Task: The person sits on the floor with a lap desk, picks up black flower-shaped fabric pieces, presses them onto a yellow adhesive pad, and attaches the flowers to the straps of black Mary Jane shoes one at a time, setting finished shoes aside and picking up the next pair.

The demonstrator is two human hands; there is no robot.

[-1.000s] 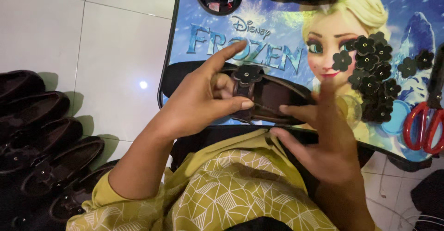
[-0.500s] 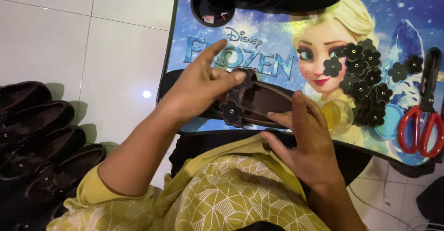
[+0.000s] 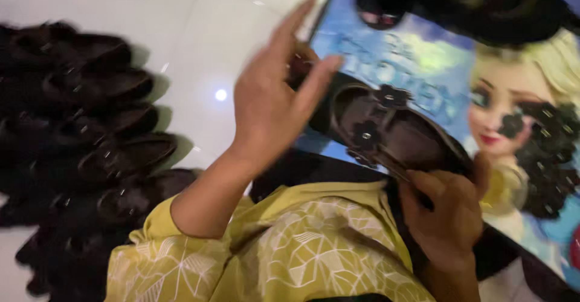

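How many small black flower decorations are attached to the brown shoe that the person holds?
2 clearly visible on the brown shoe: one near its top edge, one lower left. Others may be hidden or blurred.

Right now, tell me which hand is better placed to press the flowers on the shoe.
Left, probably. The left hand is open and empty, hovering beside the toe of the shoe, close to the flowers on it. The right hand grips the heel end, steadying it.

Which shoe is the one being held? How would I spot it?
Find the colourful cartoon picture board. On its near edge lies a dark brown shoe, gripped by the right hand. Unlike the shoes lined up on the floor, it has small black flowers on top.
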